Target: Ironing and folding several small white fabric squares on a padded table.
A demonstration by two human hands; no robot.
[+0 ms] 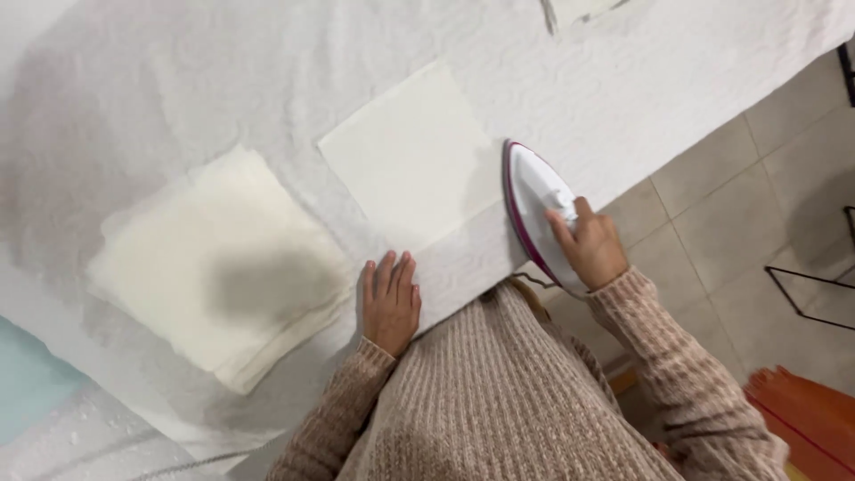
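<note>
My right hand (590, 245) grips the handle of a white iron with a magenta rim (533, 207), which rests near the table's edge just right of a flat cream cloth square (408, 160). My left hand (389, 301) lies flat, fingers together, on the white padded table cover (267, 71) just below that square's near corner. A thick stack of folded cream cloths (218, 267) sits to the left of my left hand.
A small white cloth piece (574, 11) lies at the far edge. Beige tiled floor (739, 205) is on the right, with a black wire frame (815, 289) and an orange object (806, 414). A pale blue surface (27, 379) shows at the lower left.
</note>
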